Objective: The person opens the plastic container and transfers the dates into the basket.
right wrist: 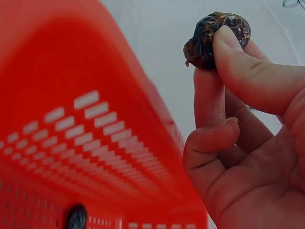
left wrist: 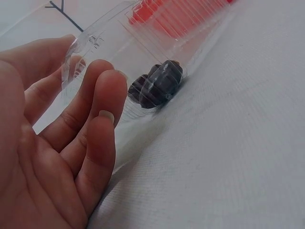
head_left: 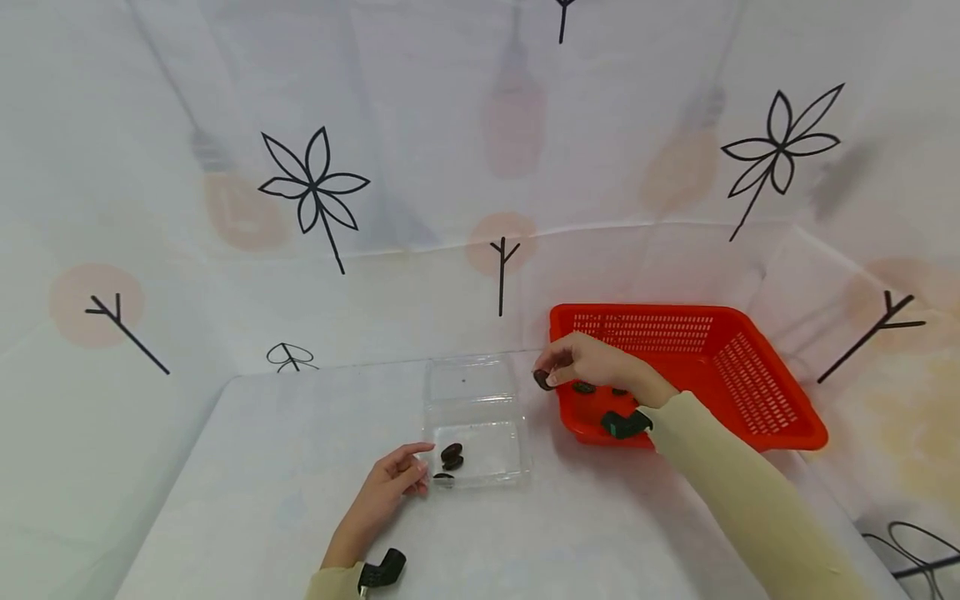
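My right hand [head_left: 592, 362] pinches a dark brown, wrinkled date [right wrist: 214, 40] between thumb and fingertips, over the left rim of the red basket [head_left: 757, 333]. Two more dates [head_left: 583, 387] show inside the basket, partly behind that hand and wrist. To the left lies a clear plastic clamshell box [head_left: 491, 450] with its lid folded back. A few dates [head_left: 452, 456] sit at the left side of its base. Beside that side is my left hand [head_left: 390, 483], fingers loosely bent, fingertips at the box's wall [left wrist: 90, 47].
A white cloth [head_left: 285, 467] covers the table, and a patterned cloth [head_left: 420, 125] hangs behind it. The basket stands at the back right with raised, slotted walls. Each wrist wears a small dark device, such as the left one [head_left: 384, 568].
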Motion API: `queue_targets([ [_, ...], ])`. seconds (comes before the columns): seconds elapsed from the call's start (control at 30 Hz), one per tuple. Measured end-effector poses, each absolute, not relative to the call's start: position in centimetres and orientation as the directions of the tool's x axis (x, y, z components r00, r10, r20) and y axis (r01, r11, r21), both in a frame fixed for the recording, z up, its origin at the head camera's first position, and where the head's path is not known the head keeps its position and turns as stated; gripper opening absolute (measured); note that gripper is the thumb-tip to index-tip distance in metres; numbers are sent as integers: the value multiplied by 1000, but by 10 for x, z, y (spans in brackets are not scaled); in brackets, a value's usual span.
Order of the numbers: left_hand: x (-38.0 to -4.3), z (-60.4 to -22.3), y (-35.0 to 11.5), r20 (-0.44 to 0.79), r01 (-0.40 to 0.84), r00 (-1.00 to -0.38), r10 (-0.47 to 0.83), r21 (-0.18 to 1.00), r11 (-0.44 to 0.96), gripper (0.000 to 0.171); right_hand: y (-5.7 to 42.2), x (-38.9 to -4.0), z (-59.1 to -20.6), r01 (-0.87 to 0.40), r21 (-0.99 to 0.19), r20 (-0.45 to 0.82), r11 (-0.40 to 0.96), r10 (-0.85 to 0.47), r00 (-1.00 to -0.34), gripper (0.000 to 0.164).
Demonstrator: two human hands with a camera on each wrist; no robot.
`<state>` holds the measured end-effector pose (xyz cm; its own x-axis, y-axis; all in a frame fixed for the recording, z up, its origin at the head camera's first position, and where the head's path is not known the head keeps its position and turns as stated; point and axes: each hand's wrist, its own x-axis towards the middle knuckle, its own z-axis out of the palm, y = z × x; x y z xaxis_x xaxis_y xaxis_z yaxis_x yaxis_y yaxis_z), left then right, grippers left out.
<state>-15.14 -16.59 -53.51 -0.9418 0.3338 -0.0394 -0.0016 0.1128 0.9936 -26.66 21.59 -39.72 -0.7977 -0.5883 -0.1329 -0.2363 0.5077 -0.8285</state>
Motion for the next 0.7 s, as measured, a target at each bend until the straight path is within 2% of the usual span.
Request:
queue_targets([
  [0.27,-150,-531,-165,-10,28,-938,347,994,103,41,266,-268,-402,-179,-815,-140,551,-487,-862,28],
  [0.7,-150,-531,-164,-30,10,-939,341,993,115,40,321,-262,-423,-21,-844,-218,536,-378,-900,39],
])
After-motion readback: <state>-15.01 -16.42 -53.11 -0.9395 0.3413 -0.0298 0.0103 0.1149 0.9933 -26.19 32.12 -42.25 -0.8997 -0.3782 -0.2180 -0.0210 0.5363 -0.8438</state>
